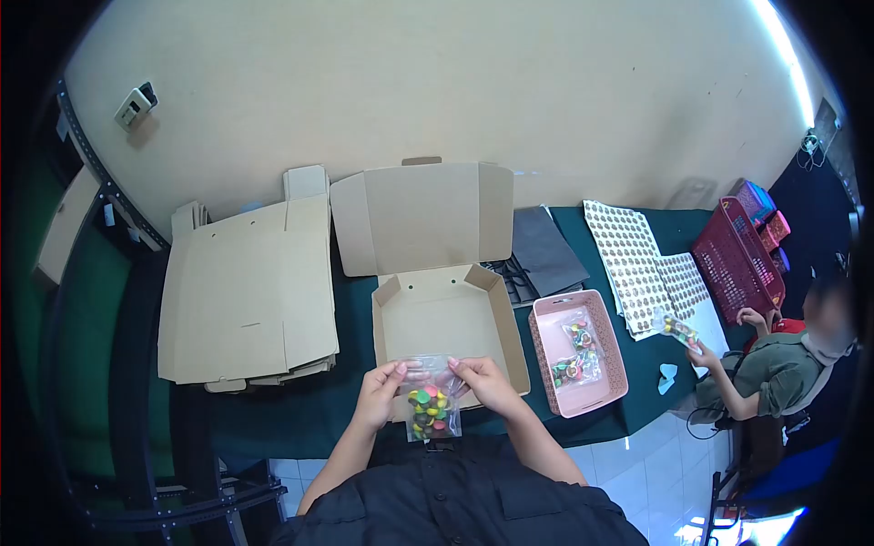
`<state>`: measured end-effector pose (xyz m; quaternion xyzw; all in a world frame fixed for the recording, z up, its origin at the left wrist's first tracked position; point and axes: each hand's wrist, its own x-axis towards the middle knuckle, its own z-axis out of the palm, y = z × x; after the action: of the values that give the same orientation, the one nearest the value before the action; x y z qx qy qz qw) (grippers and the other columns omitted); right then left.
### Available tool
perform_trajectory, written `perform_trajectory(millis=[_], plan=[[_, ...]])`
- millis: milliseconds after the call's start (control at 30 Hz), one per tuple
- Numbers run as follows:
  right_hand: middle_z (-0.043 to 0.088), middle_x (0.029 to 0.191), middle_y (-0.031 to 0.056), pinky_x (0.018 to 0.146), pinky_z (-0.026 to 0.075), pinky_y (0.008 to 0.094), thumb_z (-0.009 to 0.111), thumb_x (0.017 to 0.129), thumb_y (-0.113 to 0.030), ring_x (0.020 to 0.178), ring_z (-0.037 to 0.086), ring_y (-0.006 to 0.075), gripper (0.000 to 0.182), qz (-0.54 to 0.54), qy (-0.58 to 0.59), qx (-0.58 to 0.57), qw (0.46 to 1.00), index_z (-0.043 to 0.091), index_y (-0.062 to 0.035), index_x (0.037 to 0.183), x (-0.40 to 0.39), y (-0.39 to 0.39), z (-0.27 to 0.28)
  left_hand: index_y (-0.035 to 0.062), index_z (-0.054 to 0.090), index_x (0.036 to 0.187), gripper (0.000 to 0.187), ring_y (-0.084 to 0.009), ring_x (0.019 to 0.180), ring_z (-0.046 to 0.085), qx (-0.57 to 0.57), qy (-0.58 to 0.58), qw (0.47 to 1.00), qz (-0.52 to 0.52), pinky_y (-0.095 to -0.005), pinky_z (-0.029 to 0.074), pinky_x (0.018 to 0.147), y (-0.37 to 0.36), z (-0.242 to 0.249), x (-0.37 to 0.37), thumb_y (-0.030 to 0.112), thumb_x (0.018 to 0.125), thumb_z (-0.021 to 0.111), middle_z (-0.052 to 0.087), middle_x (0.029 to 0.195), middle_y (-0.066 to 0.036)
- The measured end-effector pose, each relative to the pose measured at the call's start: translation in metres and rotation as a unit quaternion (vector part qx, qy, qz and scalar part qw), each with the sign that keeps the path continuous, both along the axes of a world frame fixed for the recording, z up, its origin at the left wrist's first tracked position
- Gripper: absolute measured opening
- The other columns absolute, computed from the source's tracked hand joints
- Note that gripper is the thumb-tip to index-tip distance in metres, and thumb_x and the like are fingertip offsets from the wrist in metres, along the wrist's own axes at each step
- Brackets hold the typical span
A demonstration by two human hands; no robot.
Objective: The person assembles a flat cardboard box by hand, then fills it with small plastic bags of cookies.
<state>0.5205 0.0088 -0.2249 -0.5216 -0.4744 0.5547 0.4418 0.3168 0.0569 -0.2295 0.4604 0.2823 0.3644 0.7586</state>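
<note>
A clear plastic pouch of colourful candies [431,416] hangs in front of me, held upright by its top edge. At its upper left corner the fingers of my left hand [375,395] pinch the plastic. My right hand [492,389] grips the upper right corner in the same way. Just beyond the pouch, an open cardboard box [442,314] rests on the table with its lid [437,218] raised; the pouch and hands cover part of its front. To the right stands a pink basket [612,391] with several candy pouches [575,364] in it.
Flattened cardboard boxes [250,300] are stacked at left on the green-clothed table [264,428]. Dark paper bags [546,250] and sticker sheets [628,246] lie at right. A co-worker [774,373] holds another pouch [678,329] near a maroon basket [737,259].
</note>
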Motion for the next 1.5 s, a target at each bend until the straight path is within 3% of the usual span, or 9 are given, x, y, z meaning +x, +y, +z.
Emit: perform_trajectory(millis=[133, 367, 533, 600, 833, 967, 1033, 1200, 1500], plan=[[0.061, 0.066, 0.0073, 0.049, 0.048, 0.023, 0.046, 0.093, -0.032, 0.056, 0.058, 0.0105, 0.041, -0.064, 0.026, -0.035, 0.997, 0.064, 0.0039, 0.09, 0.001, 0.008, -0.017, 0.0022, 0.039, 0.129, 0.041, -0.0226, 0.104, 0.055, -0.039, 0.031, 0.999, 0.021, -0.0312, 0.046, 0.084, -0.001, -0.02, -0.006, 0.019, 0.093, 0.046, 0.053, 0.117, -0.015], [0.061, 0.091, 0.0146, 0.062, 0.053, 0.0264, 0.042, 0.095, -0.031, 0.07, 0.061, 0.016, 0.043, -0.169, 0.167, -0.021, 0.971, 0.056, 0.0083, 0.104, -0.021, 0.009, -0.018, 0.006, 0.022, 0.136, 0.072, -0.0311, 0.12, 0.04, 0.311, 0.281, 0.908, -0.026, -0.0374, 0.041, 0.093, -0.029, -0.019, 0.017, 0.015, 0.078, 0.064, 0.037, 0.128, -0.021], [0.056, 0.108, 0.0151, 0.081, 0.049, 0.0311, 0.043, 0.094, -0.033, 0.09, 0.059, 0.019, 0.046, -0.159, 0.138, 0.034, 0.977, 0.049, 0.0064, 0.118, -0.026, 0.013, -0.053, 0.0075, 0.033, 0.129, 0.049, -0.0258, 0.104, 0.054, -0.118, 0.068, 0.989, 0.056, -0.0378, 0.045, 0.089, -0.013, -0.062, 0.02, 0.012, 0.085, 0.053, 0.049, 0.118, -0.014], [0.057, 0.107, 0.0127, 0.086, 0.046, 0.032, 0.046, 0.093, -0.032, 0.095, 0.058, 0.0204, 0.044, -0.145, -0.113, 0.011, 0.983, 0.048, 0.0032, 0.12, -0.019, 0.013, -0.103, 0.0046, 0.047, 0.112, 0.028, -0.0245, 0.098, 0.056, -0.319, -0.09, 0.943, 0.041, -0.0392, 0.047, 0.085, -0.001, -0.085, 0.012, 0.019, 0.088, 0.048, 0.057, 0.107, -0.012], [0.06, 0.099, 0.0136, 0.062, 0.055, 0.0262, 0.06, 0.086, -0.021, 0.072, 0.063, 0.0156, 0.053, -0.072, 0.21, -0.18, 0.958, 0.034, 0.0013, 0.127, -0.022, 0.016, -0.11, 0.0076, 0.048, 0.12, 0.035, -0.0202, 0.105, 0.05, -0.258, 0.078, 0.963, 0.021, -0.0323, 0.04, 0.087, -0.006, -0.112, -0.001, 0.024, 0.089, 0.047, 0.052, 0.116, -0.01], [0.061, 0.094, 0.0178, 0.055, 0.054, 0.0279, 0.062, 0.083, -0.019, 0.068, 0.064, 0.0182, 0.049, -0.191, -0.023, -0.155, 0.969, 0.04, 0.0019, 0.121, -0.015, 0.04, -0.167, 0.0031, 0.04, 0.126, 0.042, -0.0191, 0.104, 0.05, 0.059, 0.191, 0.961, 0.193, -0.0285, 0.042, 0.085, 0.001, -0.117, -0.017, 0.009, 0.086, 0.048, 0.049, 0.121, -0.011], [0.061, 0.098, 0.0225, 0.065, 0.054, 0.0334, 0.066, 0.078, -0.021, 0.077, 0.065, 0.0238, 0.05, -0.026, -0.288, -0.139, 0.947, 0.046, 0.0023, 0.118, -0.016, 0.041, -0.198, 0.0038, 0.051, 0.116, 0.034, -0.0232, 0.105, 0.05, 0.163, 0.274, 0.921, 0.225, -0.0331, 0.041, 0.089, 0.012, -0.128, -0.034, 0.006, 0.082, 0.052, 0.048, 0.117, -0.014], [0.058, 0.107, 0.0236, 0.087, 0.044, 0.0378, 0.065, 0.074, -0.024, 0.1, 0.056, 0.0343, 0.052, 0.133, -0.332, -0.144, 0.923, 0.051, 0.0008, 0.118, -0.034, 0.038, -0.159, 0.0042, 0.047, 0.118, 0.036, -0.024, 0.106, 0.049, 0.03, 0.278, 0.95, 0.141, -0.0333, 0.04, 0.091, 0.013, -0.142, -0.043, 0.006, 0.083, 0.051, 0.047, 0.116, -0.016], [0.052, 0.105, 0.0226, 0.087, 0.038, 0.0415, 0.056, 0.077, -0.011, 0.099, 0.05, 0.0359, 0.036, -0.478, -0.388, 0.083, 0.783, 0.051, 0.0007, 0.11, 0.105, -0.007, -0.101, 0.0057, 0.016, 0.137, 0.055, -0.0325, 0.121, 0.04, 0.096, 0.328, 0.938, 0.064, -0.0361, 0.034, 0.098, 0.003, -0.185, -0.034, -0.002, 0.086, 0.035, 0.039, 0.129, -0.023]])
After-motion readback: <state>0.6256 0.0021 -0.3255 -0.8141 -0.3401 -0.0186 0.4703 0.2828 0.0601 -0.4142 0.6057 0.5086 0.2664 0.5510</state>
